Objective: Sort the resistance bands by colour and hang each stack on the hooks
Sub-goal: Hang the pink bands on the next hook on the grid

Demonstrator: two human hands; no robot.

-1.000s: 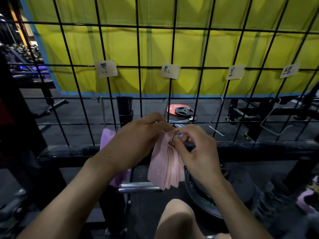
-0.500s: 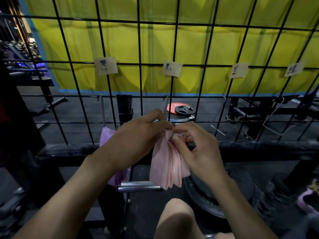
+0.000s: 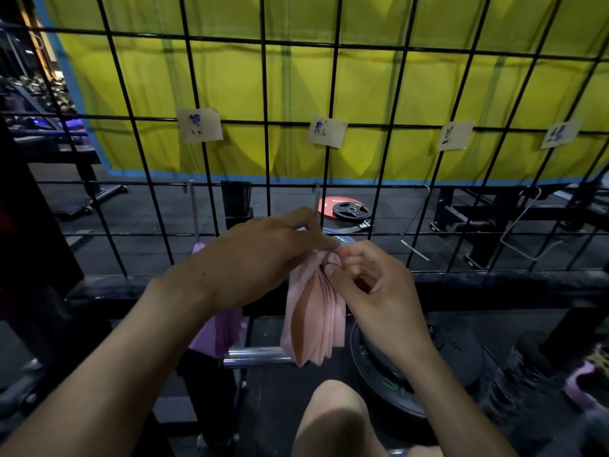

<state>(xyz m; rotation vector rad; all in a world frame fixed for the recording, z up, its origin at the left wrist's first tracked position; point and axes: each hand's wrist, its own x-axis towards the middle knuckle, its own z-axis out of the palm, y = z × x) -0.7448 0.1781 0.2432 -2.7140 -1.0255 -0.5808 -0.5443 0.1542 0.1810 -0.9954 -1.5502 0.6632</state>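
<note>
Black wire grid [image 3: 379,206] fronts yellow sheeting. My left hand [image 3: 260,255] and right hand [image 3: 369,285] pinch the pink bands [image 3: 313,318] at their tops, apparently gathering loops for the hook [image 3: 317,199] above; purple bands [image 3: 216,334] hang left.

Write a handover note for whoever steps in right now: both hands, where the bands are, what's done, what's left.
Left hand and right hand both pinch the top of the pink band stack, held up at the second hook; whether it is on the hook cannot be seen.
Done: purple bands hang from the first hook.
Left: seat pink. The two right hooks are bare.
</note>
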